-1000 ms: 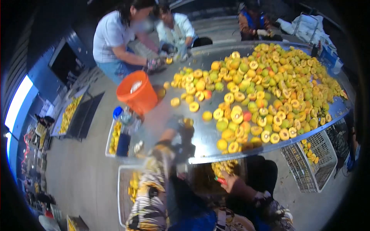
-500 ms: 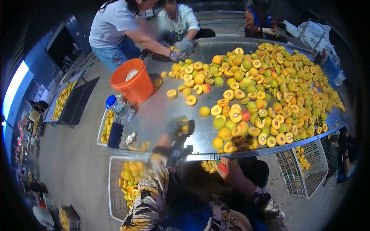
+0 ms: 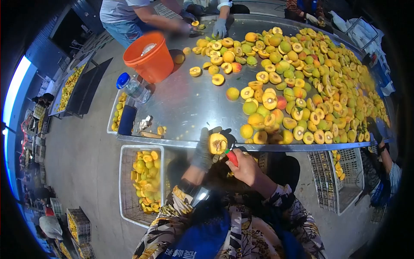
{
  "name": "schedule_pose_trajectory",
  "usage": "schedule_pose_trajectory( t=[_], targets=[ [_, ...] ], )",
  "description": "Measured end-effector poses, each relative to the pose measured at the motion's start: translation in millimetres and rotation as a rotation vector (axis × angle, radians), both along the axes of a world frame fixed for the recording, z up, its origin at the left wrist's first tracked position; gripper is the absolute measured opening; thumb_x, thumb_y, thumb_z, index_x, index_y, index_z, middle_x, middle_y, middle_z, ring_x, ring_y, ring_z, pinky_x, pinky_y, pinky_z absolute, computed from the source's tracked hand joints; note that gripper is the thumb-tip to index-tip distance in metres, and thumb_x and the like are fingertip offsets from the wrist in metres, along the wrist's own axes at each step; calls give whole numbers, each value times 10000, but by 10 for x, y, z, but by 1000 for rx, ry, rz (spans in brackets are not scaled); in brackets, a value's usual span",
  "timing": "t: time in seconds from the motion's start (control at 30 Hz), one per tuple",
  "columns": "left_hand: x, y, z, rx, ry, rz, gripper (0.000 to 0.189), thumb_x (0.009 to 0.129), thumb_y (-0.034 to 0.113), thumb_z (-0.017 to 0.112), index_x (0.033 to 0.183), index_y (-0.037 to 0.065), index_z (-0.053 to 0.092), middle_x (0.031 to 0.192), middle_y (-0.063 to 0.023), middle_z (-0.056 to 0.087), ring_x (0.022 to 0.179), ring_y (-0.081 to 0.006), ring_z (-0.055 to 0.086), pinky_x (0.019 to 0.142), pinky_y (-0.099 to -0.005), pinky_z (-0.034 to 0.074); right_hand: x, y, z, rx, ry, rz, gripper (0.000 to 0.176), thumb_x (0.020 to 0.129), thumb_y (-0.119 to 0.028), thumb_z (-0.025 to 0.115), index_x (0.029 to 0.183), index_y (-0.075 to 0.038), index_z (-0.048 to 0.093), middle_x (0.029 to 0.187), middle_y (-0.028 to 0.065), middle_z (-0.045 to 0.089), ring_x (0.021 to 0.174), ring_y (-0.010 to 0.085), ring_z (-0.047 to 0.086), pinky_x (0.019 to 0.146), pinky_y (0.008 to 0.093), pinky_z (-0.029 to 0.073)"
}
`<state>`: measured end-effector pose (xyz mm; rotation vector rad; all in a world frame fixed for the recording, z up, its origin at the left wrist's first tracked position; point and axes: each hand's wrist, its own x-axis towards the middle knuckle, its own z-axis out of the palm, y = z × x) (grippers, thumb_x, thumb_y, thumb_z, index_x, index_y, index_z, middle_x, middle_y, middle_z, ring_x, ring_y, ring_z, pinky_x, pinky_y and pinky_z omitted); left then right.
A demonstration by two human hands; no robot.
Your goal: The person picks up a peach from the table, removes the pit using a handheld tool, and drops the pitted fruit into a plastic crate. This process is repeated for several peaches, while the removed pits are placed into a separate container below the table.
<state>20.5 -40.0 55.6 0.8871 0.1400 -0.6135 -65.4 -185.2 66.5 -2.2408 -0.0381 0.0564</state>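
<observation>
At the near edge of the metal table, my left hand (image 3: 202,154), in a grey glove, grips a peach half (image 3: 214,146) with its cut face up. My right hand (image 3: 246,167), without a glove, is closed around a red-handled pitting tool (image 3: 232,158). The tool's thin wire loop rests at the brown centre of the cut face. Beyond both hands lies a large pile of halved peaches (image 3: 297,86), some cut side up and others skin up.
The metal table (image 3: 185,112) bears an orange bucket (image 3: 148,58), a blue-capped bottle (image 3: 134,88) and crumpled white paper (image 3: 145,122). A crate (image 3: 122,190) of peach pieces stands below left, another crate (image 3: 340,185) below right. Co-workers' gloved hands (image 3: 220,28) work across the table.
My left hand has drawn back from the tabletop to the near edge with the peach half. My right hand has brought the tool up to its cut face. The view has tilted downward.
</observation>
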Motion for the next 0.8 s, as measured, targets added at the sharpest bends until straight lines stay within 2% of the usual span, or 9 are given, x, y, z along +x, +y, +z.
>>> schedule_pose_trajectory(
  t=[0.03,0.13,0.23,0.33,0.43,0.53,0.63,0.7,0.8],
  targets=[
    [-31,-35,-11,44,-12,23,673,797,646,416,1128,62,473,851,-121,614,548,-144,573,352,-196,404,-34,2,-26,-18,9,-7,384,774,-247,626,1035,-19,461,780,223,588,765,404,573,657,442,464],
    [-140,-85,111,-34,-56,38,604,837,553,457,1115,17,468,920,-153,608,772,-207,615,642,-291,530,-109,20,-6,9,17,-34,357,777,-232,623,1013,-19,460,761,226,579,752,410,566,644,446,457],
    [-231,-144,163,-11,-115,42,619,834,546,471,1113,-7,465,925,-164,611,798,-206,610,715,-306,516,-164,55,3,45,61,-47,315,782,-212,614,974,-19,456,739,226,571,741,413,559,628,449,448],
    [-317,-202,266,162,-168,83,664,814,615,436,1109,24,499,804,-104,602,536,-122,550,410,-211,435,-206,99,-16,68,72,-67,261,789,-185,592,930,-20,448,722,228,563,734,417,553,618,450,441],
    [-375,-248,153,158,-274,222,613,847,557,438,1101,5,512,815,-98,607,643,-145,587,566,-252,500,-259,177,-95,65,98,-90,219,785,-152,566,907,-19,442,713,228,559,725,414,553,617,445,440],
    [-335,-131,52,320,-387,183,506,888,442,455,971,-42,580,907,-112,619,730,-154,597,669,-256,502,-300,203,-39,71,174,-56,203,772,-127,547,909,-16,445,716,225,561,713,405,558,618,439,443],
    [-173,-4,-11,230,-87,-70,474,882,420,476,867,-32,620,861,-94,625,685,-153,594,646,-254,504,-265,149,-53,52,228,48,209,762,-117,541,915,-9,450,716,220,563,706,391,566,621,433,447],
    [-140,-3,-110,83,74,-115,449,877,404,493,837,-21,629,841,-96,629,672,-165,596,641,-257,507,-214,119,-15,3,321,114,270,765,-145,565,967,-1,459,778,232,573,746,392,570,643,425,457],
    [-109,-73,-296,-213,370,-22,400,846,407,541,898,14,599,835,-115,636,682,-203,608,648,-278,517,-200,94,-160,-8,129,120,419,747,-201,628,1057,-3,428,845,234,575,789,384,580,672,409,468]
  ],
)
